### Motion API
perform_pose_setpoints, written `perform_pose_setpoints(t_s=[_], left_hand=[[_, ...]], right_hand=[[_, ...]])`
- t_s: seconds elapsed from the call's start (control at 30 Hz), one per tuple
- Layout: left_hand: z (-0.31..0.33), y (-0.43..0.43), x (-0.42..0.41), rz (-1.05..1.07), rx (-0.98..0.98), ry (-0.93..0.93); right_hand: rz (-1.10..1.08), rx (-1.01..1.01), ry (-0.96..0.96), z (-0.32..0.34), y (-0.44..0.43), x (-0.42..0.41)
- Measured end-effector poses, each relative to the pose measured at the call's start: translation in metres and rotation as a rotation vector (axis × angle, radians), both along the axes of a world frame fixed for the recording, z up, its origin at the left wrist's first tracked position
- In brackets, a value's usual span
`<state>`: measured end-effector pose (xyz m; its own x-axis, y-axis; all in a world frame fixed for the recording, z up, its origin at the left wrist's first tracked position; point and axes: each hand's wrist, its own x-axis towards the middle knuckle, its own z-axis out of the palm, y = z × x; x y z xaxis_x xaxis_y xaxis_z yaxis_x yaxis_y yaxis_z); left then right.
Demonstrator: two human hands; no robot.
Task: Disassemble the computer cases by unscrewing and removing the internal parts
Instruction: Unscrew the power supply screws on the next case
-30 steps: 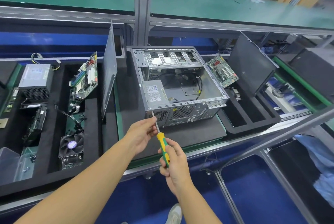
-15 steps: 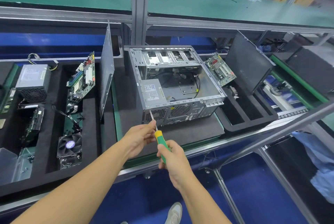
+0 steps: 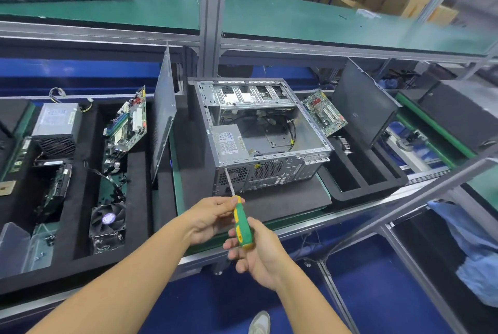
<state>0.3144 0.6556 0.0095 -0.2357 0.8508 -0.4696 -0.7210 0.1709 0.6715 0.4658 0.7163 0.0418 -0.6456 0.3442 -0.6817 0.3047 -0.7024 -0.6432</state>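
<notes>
The computer case [image 3: 269,145] is open on top, and entry from above is free over its right half. The power supply [image 3: 229,142] fills its near-left corner, and loose cables [image 3: 292,131] cross its floor. An upright side panel [image 3: 164,118] walls the left approach. A motherboard [image 3: 324,112] and a leaning panel [image 3: 361,107] flank the right. A strip of black mat [image 3: 283,199] lies open toward the near edge of the bench [image 3: 173,172].

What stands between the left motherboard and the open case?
A grey side panel, standing on edge, separates the motherboard from the case; the head view shows it.
</notes>
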Motion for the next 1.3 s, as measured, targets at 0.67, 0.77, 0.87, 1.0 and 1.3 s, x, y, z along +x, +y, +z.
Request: perform_pose_setpoints(t_s=[0.67,0.77,0.87,1.0,1.3], left_hand=[[0.012,-0.004,0.001,-0.013,0.035,-0.084],[0.014,0.0,0.005,-0.02,-0.038,0.034],[0.015,0.001,0.007,-0.025,-0.056,0.062],[0.019,0.003,0.008,0.019,-0.057,0.027],[0.024,-0.001,0.01,0.035,-0.026,-0.001]], right_hand=[[-0.012,0.144,-0.049,0.018,-0.005,-0.001],[-0.02,0.29,-0.069,0.014,-0.009,-0.002],[-0.026,0.339,-0.086,0.012,-0.011,-0.001],[-0.069,0.23,-0.062,0.017,-0.012,-0.003],[-0.165,0.253,-0.002,0.019,-0.012,-0.001]])
